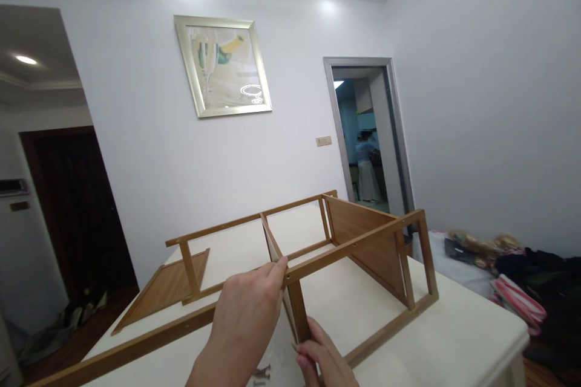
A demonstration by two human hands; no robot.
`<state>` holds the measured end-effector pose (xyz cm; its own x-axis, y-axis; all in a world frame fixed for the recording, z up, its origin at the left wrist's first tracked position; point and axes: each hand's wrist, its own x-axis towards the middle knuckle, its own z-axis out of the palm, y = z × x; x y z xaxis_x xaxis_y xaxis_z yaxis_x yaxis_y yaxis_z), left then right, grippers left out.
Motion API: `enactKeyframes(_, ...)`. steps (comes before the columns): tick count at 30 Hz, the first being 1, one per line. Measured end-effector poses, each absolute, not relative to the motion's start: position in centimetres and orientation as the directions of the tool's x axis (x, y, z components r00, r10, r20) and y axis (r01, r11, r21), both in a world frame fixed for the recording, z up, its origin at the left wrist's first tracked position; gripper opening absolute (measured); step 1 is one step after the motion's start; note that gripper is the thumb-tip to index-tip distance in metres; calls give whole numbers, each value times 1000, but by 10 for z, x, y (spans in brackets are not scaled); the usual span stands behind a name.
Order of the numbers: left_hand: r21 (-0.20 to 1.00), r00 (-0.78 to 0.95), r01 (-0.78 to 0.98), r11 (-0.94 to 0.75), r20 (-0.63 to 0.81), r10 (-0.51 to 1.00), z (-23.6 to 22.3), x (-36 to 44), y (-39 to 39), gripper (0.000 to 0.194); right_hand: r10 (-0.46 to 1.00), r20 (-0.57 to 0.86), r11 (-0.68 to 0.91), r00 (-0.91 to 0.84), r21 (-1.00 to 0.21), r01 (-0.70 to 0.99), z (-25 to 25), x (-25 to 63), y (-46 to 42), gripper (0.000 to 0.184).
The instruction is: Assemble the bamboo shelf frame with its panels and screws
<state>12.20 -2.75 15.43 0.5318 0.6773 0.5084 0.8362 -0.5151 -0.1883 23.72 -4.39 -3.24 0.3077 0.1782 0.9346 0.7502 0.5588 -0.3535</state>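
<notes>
A brown wooden shelf frame [354,246] lies on its side on a white table [472,314]. My left hand [247,311] is closed over the near rail, fingertips at the joint where the middle shelf board [271,242] meets it. Below that joint, my right hand [327,355] is beside a short upright crosspiece [298,308]. Its thumb and finger pinch a small, thin, screw-like piece [295,347], whose exact kind is hard to see. Several screws [262,371] lie on the table under my hands, near what looks like clear plastic.
A loose wooden panel [167,290] rests at the table's left, partly under the frame. Another shelf board [363,233] stands fitted across the frame's right part. Clothes [517,302] are heaped at the right. A person [367,163] stands beyond the doorway.
</notes>
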Motion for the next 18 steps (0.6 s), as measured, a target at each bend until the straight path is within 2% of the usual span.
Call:
enactKeyframes(7, -59, 526, 815, -576, 493, 693, 160, 111, -31, 35, 207, 955, 623, 212, -296, 724, -25, 241, -47, 20)
enactKeyframes(18, -69, 554, 790, -609, 504, 662, 161, 103, -28, 28, 238, 947, 606, 218, -320, 729, -28, 237, -50, 23)
